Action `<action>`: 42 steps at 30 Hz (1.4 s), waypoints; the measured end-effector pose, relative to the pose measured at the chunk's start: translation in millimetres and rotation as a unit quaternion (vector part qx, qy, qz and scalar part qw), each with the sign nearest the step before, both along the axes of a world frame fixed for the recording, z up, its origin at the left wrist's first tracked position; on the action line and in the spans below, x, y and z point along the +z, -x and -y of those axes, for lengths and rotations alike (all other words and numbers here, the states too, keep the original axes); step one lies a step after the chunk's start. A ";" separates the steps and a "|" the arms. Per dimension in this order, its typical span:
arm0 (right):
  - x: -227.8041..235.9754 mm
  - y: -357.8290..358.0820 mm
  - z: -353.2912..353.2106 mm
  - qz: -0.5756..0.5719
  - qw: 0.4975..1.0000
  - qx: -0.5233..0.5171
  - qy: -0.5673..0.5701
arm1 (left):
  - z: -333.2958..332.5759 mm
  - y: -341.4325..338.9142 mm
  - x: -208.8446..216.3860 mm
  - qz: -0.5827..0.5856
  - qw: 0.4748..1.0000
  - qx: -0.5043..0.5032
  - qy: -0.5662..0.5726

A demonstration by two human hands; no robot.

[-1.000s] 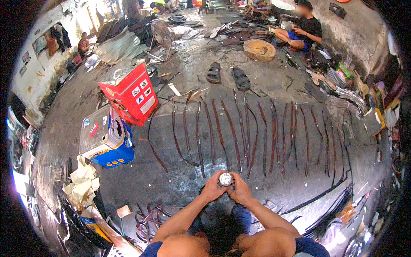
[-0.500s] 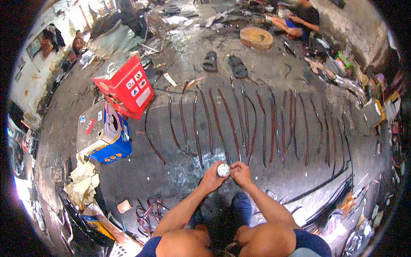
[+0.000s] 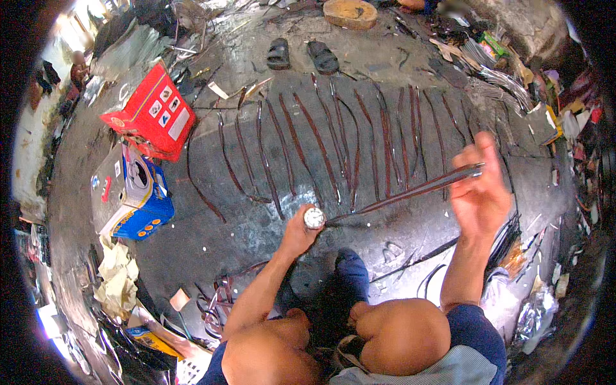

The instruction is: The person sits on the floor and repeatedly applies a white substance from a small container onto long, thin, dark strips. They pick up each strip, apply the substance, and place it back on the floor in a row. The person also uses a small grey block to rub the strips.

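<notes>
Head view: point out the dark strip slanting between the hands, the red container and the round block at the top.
Dark strip (image 3: pixel 414 191): head view, on the middle of its length.
Red container (image 3: pixel 153 114): head view, on its printed side.
Round block (image 3: pixel 350 13): head view, on its flat top.

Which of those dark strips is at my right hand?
The slanting strip, running from your right hand toward the round white-topped object in your left hand; the other strips lie on the floor.

passage over floor (image 3: pixel 215 253) between left hand (image 3: pixel 297 236) and blue tin (image 3: pixel 138 199); red box (image 3: pixel 157 115) beyond tin; brown strip (image 3: pixel 410 193) bars gap to right hand (image 3: pixel 480 199).
</notes>
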State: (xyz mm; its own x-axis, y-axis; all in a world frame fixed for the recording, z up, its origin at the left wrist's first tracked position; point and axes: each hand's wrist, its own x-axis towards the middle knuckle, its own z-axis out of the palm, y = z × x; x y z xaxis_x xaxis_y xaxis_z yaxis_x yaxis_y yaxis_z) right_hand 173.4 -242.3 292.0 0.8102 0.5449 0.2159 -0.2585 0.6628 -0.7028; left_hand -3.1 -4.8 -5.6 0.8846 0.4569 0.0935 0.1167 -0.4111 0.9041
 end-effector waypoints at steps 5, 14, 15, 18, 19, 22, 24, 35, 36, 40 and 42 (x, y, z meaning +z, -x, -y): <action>51.7 -14.8 -12.2 0.056 0.986 0.067 -0.139 | 8.6 -6.9 9.2 -0.015 1.000 -0.007 0.000; 20.8 -129.0 -187.1 0.203 0.943 -0.089 0.247 | 3.2 2.1 11.2 -0.014 1.000 -0.010 -0.017; 26.1 -144.6 -195.5 0.208 0.947 -0.113 0.217 | 5.2 1.6 14.7 -0.008 1.000 -0.019 0.001; 35.6 -204.9 -203.1 0.235 0.957 -0.087 0.144 | 9.5 5.8 23.7 -0.006 1.000 -0.022 0.008; 30.7 -214.0 -206.5 0.223 0.964 -0.085 0.117 | 8.1 16.8 25.9 -0.016 1.000 -0.002 -0.024; -0.4 -178.6 -226.9 0.161 0.973 -0.133 0.102 | -4.7 68.5 2.0 -0.077 0.985 0.107 -0.112; -61.2 -168.0 -234.8 0.102 0.969 -0.151 0.168 | -4.8 108.4 -10.4 -0.135 0.964 0.165 -0.161; -338.8 -102.9 -186.5 -0.126 0.878 -0.177 0.427 | -1.9 197.4 -15.8 -0.141 0.928 0.118 -0.324; -341.0 -102.2 -180.5 -0.130 0.878 -0.174 0.427 | -0.9 198.5 -16.2 -0.148 0.932 0.127 -0.305; -318.6 -50.0 -168.2 -0.020 0.823 -0.102 0.559 | -4.0 216.4 -12.5 -0.196 0.931 0.184 -0.247; -325.7 -22.8 -129.2 0.036 0.841 -0.050 0.537 | -5.6 212.4 -11.8 -0.207 0.938 0.213 -0.176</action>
